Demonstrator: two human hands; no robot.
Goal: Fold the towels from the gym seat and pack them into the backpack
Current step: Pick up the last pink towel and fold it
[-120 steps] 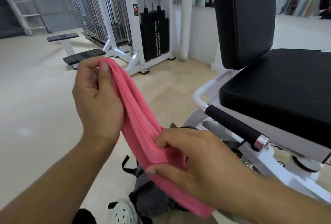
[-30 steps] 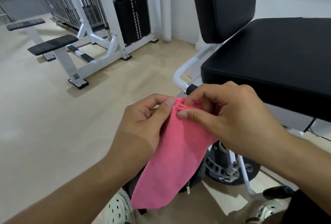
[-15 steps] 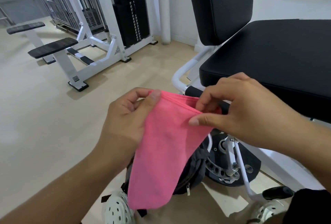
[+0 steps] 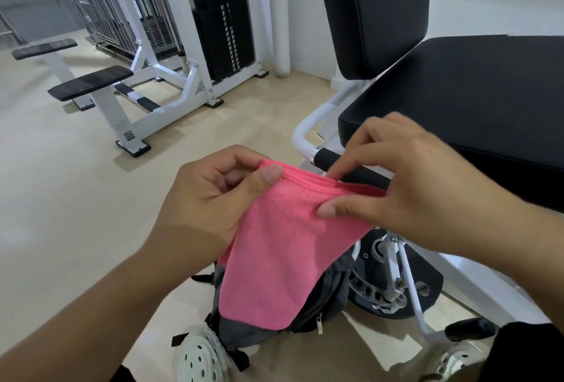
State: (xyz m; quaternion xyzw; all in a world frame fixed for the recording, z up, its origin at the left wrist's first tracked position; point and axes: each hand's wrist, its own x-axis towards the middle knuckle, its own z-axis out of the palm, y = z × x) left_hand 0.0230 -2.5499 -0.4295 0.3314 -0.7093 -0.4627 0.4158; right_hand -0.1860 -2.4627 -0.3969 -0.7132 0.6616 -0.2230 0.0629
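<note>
A folded pink towel [image 4: 274, 253] hangs in front of me. My left hand [image 4: 210, 195] pinches its upper left corner between thumb and fingers. My right hand [image 4: 406, 186] pinches the upper right edge, thumb on the front, fingers behind. Below the towel a grey backpack [image 4: 323, 305] stands on the floor, mostly hidden by the cloth; a zipper pull shows at its front. The black gym seat [image 4: 464, 88] lies to the right with nothing on the part in view.
The seat's upright black backrest [image 4: 372, 12] and white frame with a black handle [image 4: 335, 157] stand just behind my hands. A white weight machine [image 4: 213, 30] with black pads sits at back left. White perforated shoes [image 4: 198, 357] are at the bottom edge.
Four seconds ago the towel was stretched long between my hands. It is now folded shorter, and over the last second my hands have drawn apart along its top edge.
</note>
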